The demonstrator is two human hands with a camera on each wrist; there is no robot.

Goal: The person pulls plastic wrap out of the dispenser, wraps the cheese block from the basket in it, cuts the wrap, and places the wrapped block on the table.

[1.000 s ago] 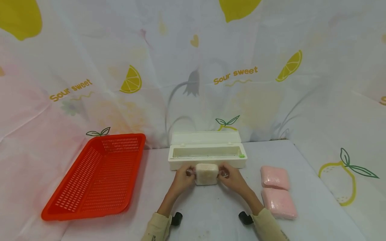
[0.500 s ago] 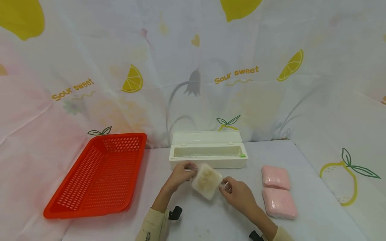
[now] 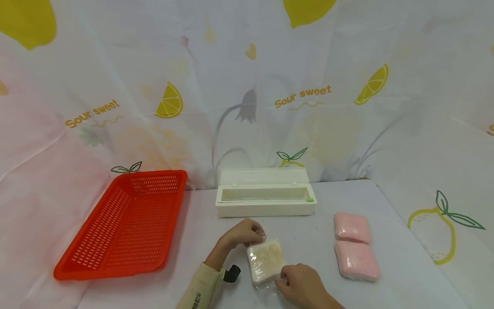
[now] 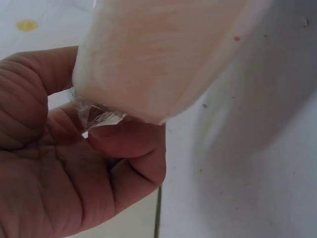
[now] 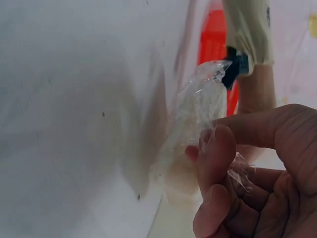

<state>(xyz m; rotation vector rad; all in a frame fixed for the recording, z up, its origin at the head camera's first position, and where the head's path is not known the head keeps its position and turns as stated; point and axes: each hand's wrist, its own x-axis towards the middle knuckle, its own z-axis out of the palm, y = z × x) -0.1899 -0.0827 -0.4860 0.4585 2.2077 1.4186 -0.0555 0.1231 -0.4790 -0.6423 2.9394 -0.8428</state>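
A soft-looking, cream square block [image 3: 266, 261] in clear cling film is held between both hands over the white table. My left hand [image 3: 243, 232] pinches the film at the block's far side. In the left wrist view, thumb and fingers of that hand [image 4: 69, 158] grip a gathered film end, close against the block [image 4: 158, 49]. At the near right corner, my right hand [image 3: 302, 283] pinches the wrap. Loose, crinkled film [image 5: 200, 94] stretches from the fingers of the right hand [image 5: 247, 173] in the right wrist view.
A long white box [image 3: 266, 209], probably a film dispenser, stands behind the hands with its lid up. On the left is a red perforated basket [image 3: 164, 257]. Two wrapped pink square blocks, a far one [image 3: 352, 227] and a near one [image 3: 358, 261], lie at right.
The block has come nearer to me and turned from upright to lying flatter. The right hand has moved down to its near corner, the left stays at the far side. Both keep pinching the film.
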